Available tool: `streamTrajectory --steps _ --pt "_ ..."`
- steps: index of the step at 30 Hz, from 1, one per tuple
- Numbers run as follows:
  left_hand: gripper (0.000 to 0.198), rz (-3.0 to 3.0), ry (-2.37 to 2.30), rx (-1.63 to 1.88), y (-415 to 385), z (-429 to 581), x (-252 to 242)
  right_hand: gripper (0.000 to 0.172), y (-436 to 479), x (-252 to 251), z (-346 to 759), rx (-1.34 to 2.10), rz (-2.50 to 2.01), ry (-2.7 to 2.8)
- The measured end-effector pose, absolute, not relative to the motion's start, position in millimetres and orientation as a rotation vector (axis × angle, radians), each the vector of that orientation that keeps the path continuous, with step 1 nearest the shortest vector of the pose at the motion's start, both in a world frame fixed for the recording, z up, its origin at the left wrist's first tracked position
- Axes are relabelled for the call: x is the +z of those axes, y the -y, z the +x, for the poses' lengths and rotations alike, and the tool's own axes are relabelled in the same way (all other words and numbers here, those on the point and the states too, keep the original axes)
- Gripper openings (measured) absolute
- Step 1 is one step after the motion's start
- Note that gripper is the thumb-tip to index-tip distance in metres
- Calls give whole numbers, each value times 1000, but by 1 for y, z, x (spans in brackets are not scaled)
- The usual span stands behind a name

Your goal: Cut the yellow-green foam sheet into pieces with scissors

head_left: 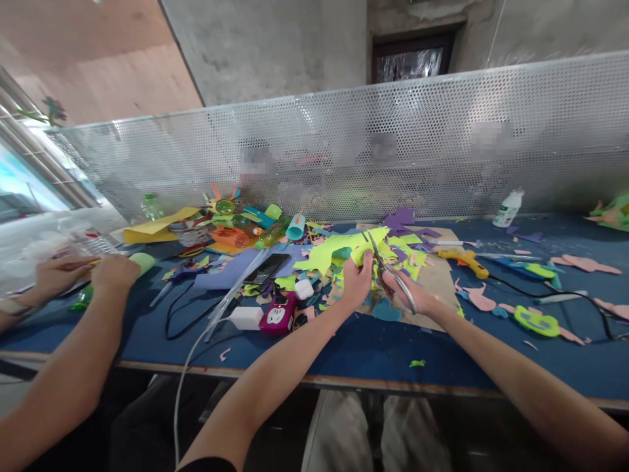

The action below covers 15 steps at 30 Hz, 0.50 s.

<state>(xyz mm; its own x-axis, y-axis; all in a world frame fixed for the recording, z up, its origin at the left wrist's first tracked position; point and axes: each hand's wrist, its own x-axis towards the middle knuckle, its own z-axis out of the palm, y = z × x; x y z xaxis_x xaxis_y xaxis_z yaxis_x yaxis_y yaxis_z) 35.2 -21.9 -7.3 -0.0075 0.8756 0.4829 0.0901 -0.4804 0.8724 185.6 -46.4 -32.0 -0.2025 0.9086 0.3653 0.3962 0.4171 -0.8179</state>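
My left hand [357, 280] pinches a lime-green foam sheet [339, 252] above the blue table. My right hand [409, 296] is closed round the handles of metal scissors [388, 267], whose blades reach up into the green sheet. Under both hands lie a brown cardboard sheet [437, 275] and several coloured foam scraps. A teal scrap [386, 311] sits just below my hands.
A co-worker's two hands [83, 272] work at the far left next to a light green roll [143, 261]. A phone [266, 267], a white charger [246, 317] with cables, a magenta box [278, 317], a yellow glue gun [464, 261] and a white bottle [508, 208] lie about. A perforated metal screen [344, 157] stands behind.
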Motion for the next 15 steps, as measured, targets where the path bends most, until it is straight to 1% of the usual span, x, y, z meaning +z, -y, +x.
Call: streamTrajectory --steps 8,15 --pt "51 1650 -1008 1532 19 35 -11 49 47 -27 187 743 -1089 1824" --pt "51 1703 -980 1526 21 32 -7 40 43 -34 190 734 -1146 1787"
